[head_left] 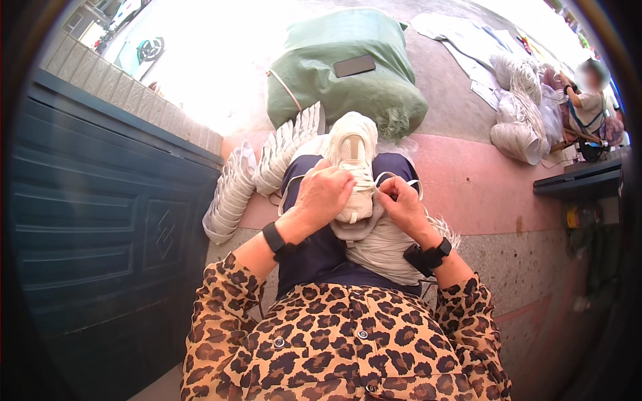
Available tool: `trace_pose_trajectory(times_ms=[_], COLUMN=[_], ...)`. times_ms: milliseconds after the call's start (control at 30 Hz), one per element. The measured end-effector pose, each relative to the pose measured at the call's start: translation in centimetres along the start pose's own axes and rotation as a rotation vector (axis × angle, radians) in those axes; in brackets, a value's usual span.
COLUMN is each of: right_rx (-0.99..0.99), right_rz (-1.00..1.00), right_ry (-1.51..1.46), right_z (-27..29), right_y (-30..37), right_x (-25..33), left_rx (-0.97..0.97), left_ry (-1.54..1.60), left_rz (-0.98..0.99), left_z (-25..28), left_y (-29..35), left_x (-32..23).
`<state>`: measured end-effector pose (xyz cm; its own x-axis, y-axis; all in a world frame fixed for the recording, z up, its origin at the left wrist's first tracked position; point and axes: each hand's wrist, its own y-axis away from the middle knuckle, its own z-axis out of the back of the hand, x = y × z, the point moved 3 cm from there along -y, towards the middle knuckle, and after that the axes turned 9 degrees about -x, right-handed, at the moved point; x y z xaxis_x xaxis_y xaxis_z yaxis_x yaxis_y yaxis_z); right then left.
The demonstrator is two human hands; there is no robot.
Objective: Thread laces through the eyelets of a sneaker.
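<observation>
On the near side of the green sack (334,43), the cream shoe (361,148) sits toe toward it. The right hand (399,202) seems to pinch a white lace (384,175) in its grip; the left hand (322,194) bends over the lacing, its hold hidden, so I cannot tell. Best keep the lace untwisted, tension even, tongue (353,212) centred.

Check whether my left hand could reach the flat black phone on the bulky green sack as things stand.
Probably not without leaning forward: the phone lies beyond the cream mesh lace-up shoe, and your left hand is at its laces.
</observation>
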<state>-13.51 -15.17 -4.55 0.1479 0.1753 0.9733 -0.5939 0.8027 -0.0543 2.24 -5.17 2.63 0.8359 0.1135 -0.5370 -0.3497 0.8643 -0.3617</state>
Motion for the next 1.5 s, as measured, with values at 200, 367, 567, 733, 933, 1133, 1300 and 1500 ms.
trace_pose_trajectory(times_ms=[200, 367, 567, 733, 933, 1133, 1300, 1500], right_rx=[0.015, 0.095, 0.243, -0.077, -0.849, -0.417, 0.173, 0.163], right_rz=[0.006, 0.456, 0.695, 0.690, 0.855, 0.036, 0.014, 0.340], right_ry=[0.001, 0.485, 1.014, 0.187, -0.528, -0.405, 0.108, 0.683], right_z=[-0.1, -0.3, -1.0, 1.9, 17.7, 10.7, -0.4, -6.2], right_y=[0.0, 0.0, 0.8, 0.1, 0.9, -3.2, -2.2, -0.1], right_x=[0.1, 3.6, 5.1, 10.2, 28.5, 17.9, 8.4, 5.6], left_rx=[0.222, 0.033, 0.282, 0.403, 0.457, 0.227, 0.289, 0.219], left_ry=[-0.227, -0.174, 0.572, 0.771, 0.373, 0.080, 0.025, 0.077], left_rz=[-0.248, -0.317, 0.402, 0.581, 0.193, 0.067, 0.016, 0.078], left_z=[-3.7, -2.7, -3.6, -4.5, -5.3, -1.1, 0.5, 0.1], left_y=[-1.5, -1.3, -3.0, -5.4, -4.8, -1.6, 0.0, 0.9], left_x=[-1.2, -1.1, 0.9, 0.0, -1.7, 3.6, 3.5, 5.3])
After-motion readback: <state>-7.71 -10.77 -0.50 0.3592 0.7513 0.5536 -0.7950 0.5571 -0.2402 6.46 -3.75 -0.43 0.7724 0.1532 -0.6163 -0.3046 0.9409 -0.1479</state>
